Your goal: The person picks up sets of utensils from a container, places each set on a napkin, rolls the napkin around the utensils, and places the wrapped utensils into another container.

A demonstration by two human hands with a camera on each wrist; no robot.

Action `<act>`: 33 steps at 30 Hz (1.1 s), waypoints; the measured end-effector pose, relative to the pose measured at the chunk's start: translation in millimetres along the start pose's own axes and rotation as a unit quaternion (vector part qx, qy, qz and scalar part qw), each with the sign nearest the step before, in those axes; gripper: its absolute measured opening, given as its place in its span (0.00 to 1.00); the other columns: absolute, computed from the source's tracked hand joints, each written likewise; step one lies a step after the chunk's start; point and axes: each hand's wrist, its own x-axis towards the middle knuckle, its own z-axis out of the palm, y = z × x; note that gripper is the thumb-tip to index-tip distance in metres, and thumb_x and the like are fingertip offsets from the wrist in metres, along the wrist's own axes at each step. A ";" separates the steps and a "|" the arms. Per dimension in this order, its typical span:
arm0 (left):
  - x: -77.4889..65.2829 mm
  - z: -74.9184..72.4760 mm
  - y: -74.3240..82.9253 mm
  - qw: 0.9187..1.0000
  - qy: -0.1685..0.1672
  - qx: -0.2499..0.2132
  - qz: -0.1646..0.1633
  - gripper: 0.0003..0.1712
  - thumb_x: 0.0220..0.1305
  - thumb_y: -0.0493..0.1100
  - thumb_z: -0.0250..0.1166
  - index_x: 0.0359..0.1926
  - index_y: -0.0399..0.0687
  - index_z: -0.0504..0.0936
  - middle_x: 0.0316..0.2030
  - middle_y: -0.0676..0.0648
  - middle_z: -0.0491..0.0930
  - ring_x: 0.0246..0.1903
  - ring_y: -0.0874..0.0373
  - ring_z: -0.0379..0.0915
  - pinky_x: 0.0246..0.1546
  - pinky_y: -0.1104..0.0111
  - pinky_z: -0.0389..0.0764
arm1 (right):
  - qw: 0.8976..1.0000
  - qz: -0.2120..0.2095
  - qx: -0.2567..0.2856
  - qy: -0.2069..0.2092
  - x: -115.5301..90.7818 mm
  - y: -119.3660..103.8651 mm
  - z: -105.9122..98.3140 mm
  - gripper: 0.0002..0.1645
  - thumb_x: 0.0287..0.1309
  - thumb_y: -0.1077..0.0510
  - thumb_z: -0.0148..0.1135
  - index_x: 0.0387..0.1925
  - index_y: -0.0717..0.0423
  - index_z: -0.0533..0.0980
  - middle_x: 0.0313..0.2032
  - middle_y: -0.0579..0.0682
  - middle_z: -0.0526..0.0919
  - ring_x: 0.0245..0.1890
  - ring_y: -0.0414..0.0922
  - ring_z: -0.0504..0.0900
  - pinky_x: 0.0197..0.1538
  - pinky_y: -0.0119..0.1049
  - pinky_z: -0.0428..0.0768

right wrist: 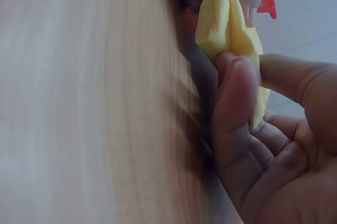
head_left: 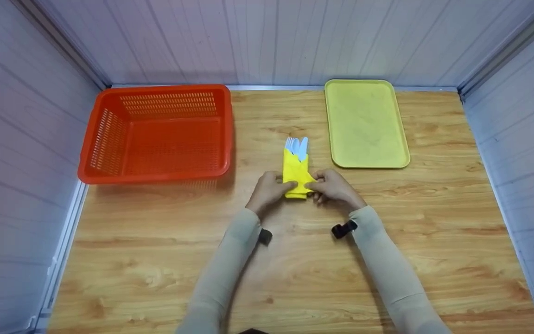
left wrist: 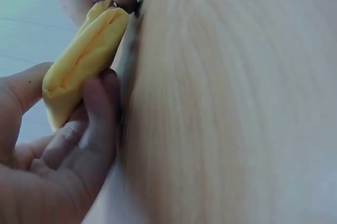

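Observation:
A yellow napkin (head_left: 295, 172) is folded around white cutlery in the middle of the table. From its far end stick out a fork (head_left: 289, 143), a spoon (head_left: 295, 146) and a knife (head_left: 303, 147); their lower parts are hidden in the cloth. My left hand (head_left: 270, 188) grips the napkin's left side, thumb on top and fingers beneath. On the other side, my right hand (head_left: 334, 187) pinches a pointed flap of the cloth between thumb and fingers. In the left wrist view the folded layers of the napkin (left wrist: 84, 58) show at its near end.
An orange-red plastic basket (head_left: 155, 180) with slotted sides stands at the back left. At the back right a yellow tray (head_left: 366, 123) lies flat on the wooden table (head_left: 290, 278). Pale panel walls (head_left: 271, 41) close off the back and both sides.

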 end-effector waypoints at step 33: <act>-98.9 -11.0 28.7 0.922 -0.089 -0.343 0.158 0.26 0.64 0.35 0.69 0.60 0.27 0.75 0.48 0.33 0.83 0.43 0.43 0.84 0.44 0.56 0.84 | 0.934 -0.346 0.085 0.020 -105.1 -36.3 27.8 0.09 0.66 0.72 0.58 0.47 0.68 0.78 0.33 0.58 0.84 0.24 0.46 0.80 0.28 0.35 0.81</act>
